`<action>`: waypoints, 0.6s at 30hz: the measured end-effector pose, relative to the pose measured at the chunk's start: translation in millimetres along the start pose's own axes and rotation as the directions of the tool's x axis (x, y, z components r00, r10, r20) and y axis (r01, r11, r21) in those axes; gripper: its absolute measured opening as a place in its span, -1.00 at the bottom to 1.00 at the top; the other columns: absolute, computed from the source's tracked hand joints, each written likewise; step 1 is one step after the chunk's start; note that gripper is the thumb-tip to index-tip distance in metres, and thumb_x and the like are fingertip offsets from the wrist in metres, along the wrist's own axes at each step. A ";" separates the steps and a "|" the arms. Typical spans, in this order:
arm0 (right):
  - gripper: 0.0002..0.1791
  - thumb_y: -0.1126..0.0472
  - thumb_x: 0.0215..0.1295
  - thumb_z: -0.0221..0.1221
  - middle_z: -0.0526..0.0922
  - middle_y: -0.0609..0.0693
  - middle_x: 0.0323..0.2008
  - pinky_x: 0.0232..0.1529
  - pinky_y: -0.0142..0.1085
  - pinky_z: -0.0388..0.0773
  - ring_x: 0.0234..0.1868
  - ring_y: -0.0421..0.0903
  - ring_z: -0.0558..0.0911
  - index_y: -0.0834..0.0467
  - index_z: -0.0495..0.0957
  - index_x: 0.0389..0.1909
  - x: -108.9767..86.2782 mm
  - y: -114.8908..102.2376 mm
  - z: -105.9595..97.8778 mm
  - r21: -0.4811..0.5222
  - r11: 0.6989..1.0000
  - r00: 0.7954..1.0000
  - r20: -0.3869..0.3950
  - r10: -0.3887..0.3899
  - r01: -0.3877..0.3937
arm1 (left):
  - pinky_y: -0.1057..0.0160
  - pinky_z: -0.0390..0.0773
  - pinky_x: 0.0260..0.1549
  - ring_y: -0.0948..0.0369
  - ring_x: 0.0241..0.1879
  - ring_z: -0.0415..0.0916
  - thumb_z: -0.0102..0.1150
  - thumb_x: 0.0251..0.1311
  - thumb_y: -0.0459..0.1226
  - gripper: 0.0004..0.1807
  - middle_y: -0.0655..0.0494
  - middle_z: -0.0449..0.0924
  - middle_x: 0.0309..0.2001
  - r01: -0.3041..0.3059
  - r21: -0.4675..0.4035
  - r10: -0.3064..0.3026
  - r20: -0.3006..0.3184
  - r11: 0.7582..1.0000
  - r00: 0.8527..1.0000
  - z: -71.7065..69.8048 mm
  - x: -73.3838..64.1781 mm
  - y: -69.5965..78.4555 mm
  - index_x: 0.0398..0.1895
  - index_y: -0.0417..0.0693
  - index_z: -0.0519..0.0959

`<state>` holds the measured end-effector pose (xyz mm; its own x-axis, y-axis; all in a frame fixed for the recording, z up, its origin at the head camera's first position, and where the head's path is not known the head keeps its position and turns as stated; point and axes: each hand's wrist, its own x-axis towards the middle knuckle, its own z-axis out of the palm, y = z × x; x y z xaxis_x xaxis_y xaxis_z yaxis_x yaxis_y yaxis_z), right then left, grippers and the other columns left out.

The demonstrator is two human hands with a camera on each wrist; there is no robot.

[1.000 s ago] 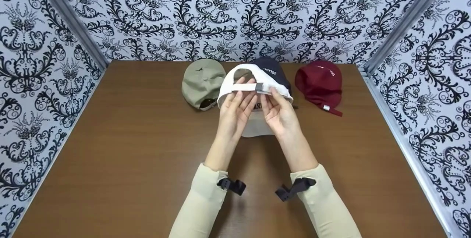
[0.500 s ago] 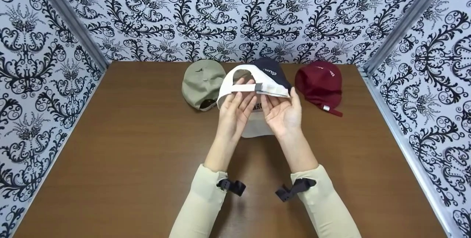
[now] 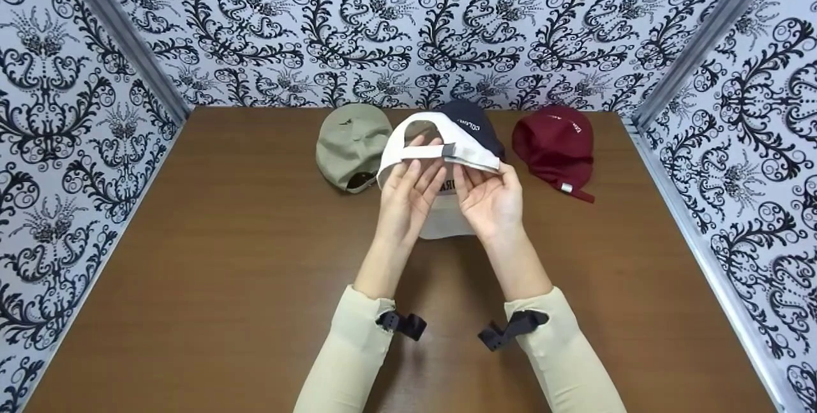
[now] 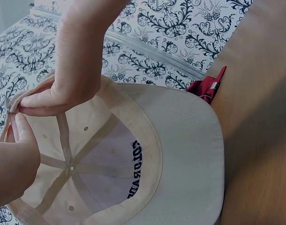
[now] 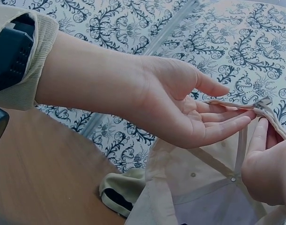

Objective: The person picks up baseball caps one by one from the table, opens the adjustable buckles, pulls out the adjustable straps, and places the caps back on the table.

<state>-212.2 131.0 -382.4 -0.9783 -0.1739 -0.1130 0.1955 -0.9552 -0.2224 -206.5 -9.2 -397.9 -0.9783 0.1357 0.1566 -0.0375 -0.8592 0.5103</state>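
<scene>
A white cap [image 3: 412,126] is held up with its back opening facing me and its brim [image 3: 447,221] pointing down. Its adjustable strap with a grey buckle [image 3: 449,150] crosses the opening. My left hand [image 3: 406,199] pinches the strap left of the buckle, two fingertips showing through the opening above it. On the other side my right hand [image 3: 491,199] holds the band, fingers stretched inside beneath the strap and thumb at its right edge. The left wrist view shows the cap's lining [image 4: 86,140] and dark mirrored lettering [image 4: 135,168] inside the front.
Behind the white cap, a navy cap [image 3: 472,120] is partly covered. An olive-green cap [image 3: 351,145] lies to its left, and a dark red cap [image 3: 555,142] to its right, strap end toward me. Patterned walls [image 3: 357,30] enclose the brown table [image 3: 223,260] on three sides.
My right thumb has lifted off the strap near the buckle, swung out to the right, then come in at the strap's right edge. The left hand has stayed in place.
</scene>
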 end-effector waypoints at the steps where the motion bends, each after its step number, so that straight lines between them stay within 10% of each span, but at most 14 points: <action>1: -0.56 0.13 0.52 -0.27 0.71 0.20 -0.37 -0.20 -0.18 0.76 -0.27 0.08 0.77 0.30 0.51 -0.31 -0.1 0.0 -0.2 0.006 1.000 1.000 0.001 0.001 -0.001 | 0.32 0.65 0.08 0.21 0.02 0.65 -0.34 0.55 -0.40 -0.48 -0.22 0.34 0.41 -0.001 -0.002 0.001 0.001 1.000 1.000 0.1 -0.1 0.0 0.53 -0.24 0.04; 18: -0.90 0.36 0.34 0.15 0.75 0.18 -0.34 -0.17 -0.27 0.75 -0.29 0.00 0.77 0.33 0.57 -0.21 0.1 1.5 -4.9 -0.056 0.998 0.999 0.032 -0.034 0.036 | 0.31 0.65 0.07 0.20 0.01 0.66 -0.32 0.55 -0.41 -0.48 -0.22 0.39 0.37 0.003 -0.005 -0.003 -0.003 1.000 1.000 1.0 -0.2 -1.7 0.53 -0.26 0.05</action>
<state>-211.7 130.7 -387.5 -0.9861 -0.1487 -0.0743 0.1638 -0.9460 -0.2799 -206.0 -7.3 -398.0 -0.9788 0.1367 0.1522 -0.0415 -0.8613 0.5064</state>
